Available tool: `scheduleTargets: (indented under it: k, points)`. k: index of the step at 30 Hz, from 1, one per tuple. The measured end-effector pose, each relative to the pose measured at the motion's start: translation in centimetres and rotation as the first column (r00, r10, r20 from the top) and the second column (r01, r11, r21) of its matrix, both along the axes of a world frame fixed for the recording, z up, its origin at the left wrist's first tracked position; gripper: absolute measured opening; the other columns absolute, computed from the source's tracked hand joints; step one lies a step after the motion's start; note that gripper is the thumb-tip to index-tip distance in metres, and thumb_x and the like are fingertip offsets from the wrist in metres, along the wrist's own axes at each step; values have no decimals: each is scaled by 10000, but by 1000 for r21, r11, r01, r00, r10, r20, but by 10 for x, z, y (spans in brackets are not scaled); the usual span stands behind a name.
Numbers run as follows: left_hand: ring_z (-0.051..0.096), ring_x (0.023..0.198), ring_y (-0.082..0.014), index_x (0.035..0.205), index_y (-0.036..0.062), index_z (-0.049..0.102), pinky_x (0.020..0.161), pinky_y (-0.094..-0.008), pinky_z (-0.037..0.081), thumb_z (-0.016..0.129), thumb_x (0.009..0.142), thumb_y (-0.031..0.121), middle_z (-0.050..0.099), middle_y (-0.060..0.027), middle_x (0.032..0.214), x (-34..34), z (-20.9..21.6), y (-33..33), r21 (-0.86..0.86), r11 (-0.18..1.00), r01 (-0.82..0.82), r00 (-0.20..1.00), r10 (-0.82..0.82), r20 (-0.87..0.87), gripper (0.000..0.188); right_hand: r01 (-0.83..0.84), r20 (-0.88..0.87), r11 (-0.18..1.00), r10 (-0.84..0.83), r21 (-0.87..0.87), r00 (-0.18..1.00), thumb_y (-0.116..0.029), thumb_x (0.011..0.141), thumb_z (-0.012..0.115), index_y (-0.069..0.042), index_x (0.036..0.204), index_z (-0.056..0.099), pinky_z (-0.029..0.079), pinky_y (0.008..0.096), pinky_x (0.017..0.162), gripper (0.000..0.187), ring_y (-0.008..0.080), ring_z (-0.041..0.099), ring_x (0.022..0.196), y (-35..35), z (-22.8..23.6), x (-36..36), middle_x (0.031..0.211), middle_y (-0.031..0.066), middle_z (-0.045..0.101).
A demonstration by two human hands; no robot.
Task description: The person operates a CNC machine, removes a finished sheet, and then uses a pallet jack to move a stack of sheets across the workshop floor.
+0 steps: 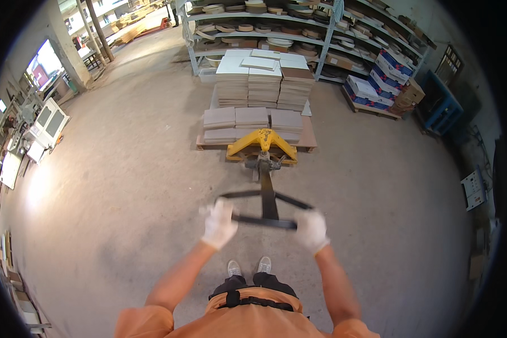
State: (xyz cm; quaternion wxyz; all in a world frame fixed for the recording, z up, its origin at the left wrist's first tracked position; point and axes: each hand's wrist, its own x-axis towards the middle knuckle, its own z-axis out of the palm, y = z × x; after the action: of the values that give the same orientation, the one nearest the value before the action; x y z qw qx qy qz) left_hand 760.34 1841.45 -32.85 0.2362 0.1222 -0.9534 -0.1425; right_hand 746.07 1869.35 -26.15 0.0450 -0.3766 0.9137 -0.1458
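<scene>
Both my hands wear white gloves and grip the black loop handle point(267, 222) of a yellow pallet jack point(263, 139). My left hand point(219, 224) is closed around the loop's left side, and my right hand point(311, 228) around its right side; both are a little blurred. From the loop a dark shaft runs away from me to the jack's yellow body. The jack stands at the near side of a wooden pallet point(308, 138) stacked with flat boards point(248, 90), some with white tops. Its forks are hidden under the load.
Metal shelves point(259, 18) holding curved strips or rolls stand behind the pallet. Blue-and-white boxes point(386, 79) sit on another pallet at the far right. A white machine point(49, 125) is along the left wall. Concrete floor point(129, 186) surrounds the jack.
</scene>
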Motion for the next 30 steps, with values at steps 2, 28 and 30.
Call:
scheduleTargets:
  k: [2,28,30]
  points:
    - [628,996,-427,1037,113,661,882,-537,506,692,767,41,621,-150,1090,-68,43,-23,-17,1000,-17,994,15,-112,281,27,-117,971,-56,-238,992,-132,754,717,-106,842,754,588,513,765,99,423,728,828,-23,39,-49,826,191,733]
    - [620,999,-388,1021,162,680,945,-598,349,745,798,110,633,-138,1076,-98,49,-21,57,991,-124,985,130,-109,238,99,-82,966,-122,-239,989,-112,754,692,-102,852,757,594,496,763,118,421,729,848,-36,57,-67,847,196,738]
    - [614,977,-380,891,174,655,923,-570,325,729,766,70,648,-96,1021,-138,73,-34,69,983,-173,967,183,-180,179,143,-142,957,-183,-254,973,-103,763,693,-97,857,757,581,506,759,114,426,727,855,-54,76,-94,853,209,734]
